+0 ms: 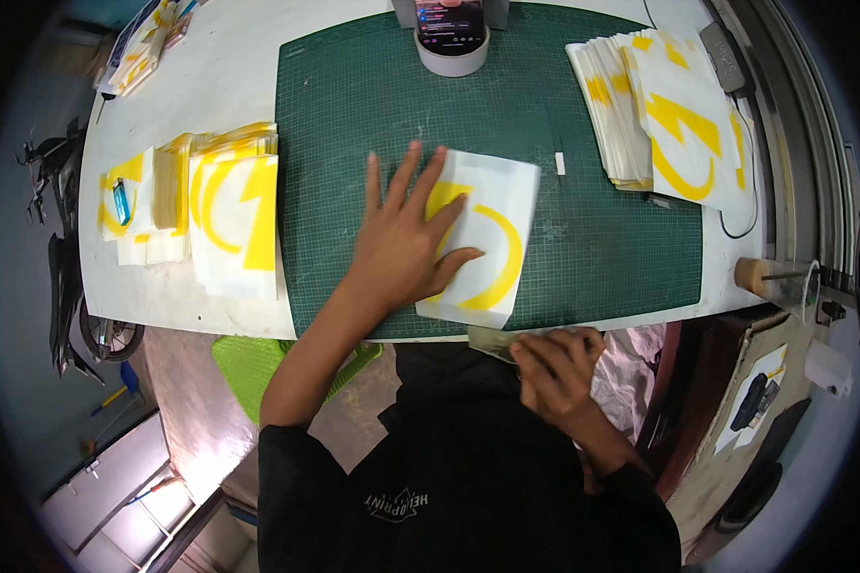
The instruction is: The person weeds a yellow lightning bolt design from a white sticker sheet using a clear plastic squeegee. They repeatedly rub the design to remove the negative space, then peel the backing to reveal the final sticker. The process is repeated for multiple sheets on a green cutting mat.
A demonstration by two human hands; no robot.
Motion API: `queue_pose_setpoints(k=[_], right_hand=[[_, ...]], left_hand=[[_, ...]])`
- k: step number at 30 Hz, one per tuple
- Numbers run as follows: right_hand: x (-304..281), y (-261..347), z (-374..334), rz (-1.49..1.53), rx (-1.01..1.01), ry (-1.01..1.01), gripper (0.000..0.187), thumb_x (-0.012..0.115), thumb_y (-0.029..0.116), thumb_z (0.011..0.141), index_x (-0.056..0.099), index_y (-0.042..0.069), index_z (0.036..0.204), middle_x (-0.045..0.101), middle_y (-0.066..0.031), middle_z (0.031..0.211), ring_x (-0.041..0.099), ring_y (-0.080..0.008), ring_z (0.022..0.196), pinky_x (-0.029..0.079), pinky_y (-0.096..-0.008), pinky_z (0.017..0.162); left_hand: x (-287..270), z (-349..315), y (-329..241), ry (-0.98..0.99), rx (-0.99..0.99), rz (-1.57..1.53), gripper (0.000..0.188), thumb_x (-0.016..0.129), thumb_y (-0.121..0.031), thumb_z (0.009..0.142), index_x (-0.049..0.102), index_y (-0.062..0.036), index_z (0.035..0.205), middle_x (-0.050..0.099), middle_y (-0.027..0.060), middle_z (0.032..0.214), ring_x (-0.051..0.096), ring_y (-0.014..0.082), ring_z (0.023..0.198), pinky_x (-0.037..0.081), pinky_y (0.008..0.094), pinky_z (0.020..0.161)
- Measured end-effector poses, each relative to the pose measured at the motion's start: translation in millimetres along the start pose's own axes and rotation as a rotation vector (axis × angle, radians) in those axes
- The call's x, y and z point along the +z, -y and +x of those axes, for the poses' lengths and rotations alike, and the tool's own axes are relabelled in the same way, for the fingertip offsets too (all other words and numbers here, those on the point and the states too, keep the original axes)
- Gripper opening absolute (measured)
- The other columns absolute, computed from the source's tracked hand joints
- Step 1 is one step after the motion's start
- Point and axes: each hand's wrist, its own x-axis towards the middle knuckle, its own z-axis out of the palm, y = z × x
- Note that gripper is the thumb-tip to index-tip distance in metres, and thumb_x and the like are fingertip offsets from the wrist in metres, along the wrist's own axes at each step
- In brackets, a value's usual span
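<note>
A white paper sleeve with yellow print [496,205] lies slightly tilted on the green cutting mat [373,91]. My left hand [406,229] rests on its left part with the fingers spread, hiding some of the print. At the near table edge, just below the sleeve, my right hand [559,368] is closed on a flat greenish-grey piece [490,342]. That piece looks thin and stiff, but part of it is covered by the fingers, so its kind is unclear. A small white strip [560,163] lies on the mat to the right of the sleeve.
Stacks of similar sleeves stand at the left [244,215] and at the far right [678,119]. A blue lighter [121,202] lies on the left pile. A phone [451,27] leans on a round white stand [452,63] at the back. A clear cup [779,284] sits at the right edge.
</note>
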Motion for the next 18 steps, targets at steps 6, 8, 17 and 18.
queue_pose_setpoints(k=[6,8,17,18], right_hand=[[6.0,-4.8,-2.6,-0.036,-0.099,0.061,0.033,0.077,0.014,0.08,0.079,0.017,0.113,0.071,0.0008,0.112,0.065,-0.0204,0.102,0.034,-0.0548,0.107],[15.8,-1.5,-3.7,-0.055,-0.116,0.038,0.035,0.079,0.014,0.08,0.077,0.017,0.115,0.069,0.0022,0.11,0.064,-0.0195,0.104,0.033,-0.0559,0.109],[14.3,-26.9,39.2,-0.04,-0.14,0.094,0.036,0.079,0.008,0.082,0.077,0.015,0.117,0.065,0.0015,0.104,0.063,-0.0192,0.102,0.037,-0.0569,0.107],[14.5,-29.3,44.9,-0.029,-0.154,0.102,0.037,0.08,0.008,0.081,0.077,0.014,0.117,0.065,0.0013,0.103,0.063,-0.0192,0.101,0.037,-0.0571,0.107]], left_hand=[[5.6,-1.3,-3.6,-0.015,0.103,-0.232,0.07,0.077,-0.055,0.089,0.065,-0.0135,0.145,0.043,0.0228,0.164,0.035,0.0452,0.155,0.017,0.0679,0.126],[12.0,-1.7,-5.7,-0.055,0.052,-0.178,0.07,0.077,-0.055,0.089,0.064,-0.0148,0.146,0.045,0.0228,0.162,0.038,0.0449,0.153,0.019,0.0688,0.125],[13.7,-3.9,-4.1,-0.106,-0.022,-0.133,0.068,0.078,-0.054,0.09,0.065,-0.0166,0.145,0.049,0.0243,0.156,0.044,0.0438,0.148,0.021,0.0701,0.124],[14.3,-3.4,-3.7,-0.109,-0.02,-0.139,0.067,0.078,-0.054,0.09,0.065,-0.0164,0.145,0.049,0.0244,0.156,0.044,0.0438,0.148,0.021,0.07,0.124]])
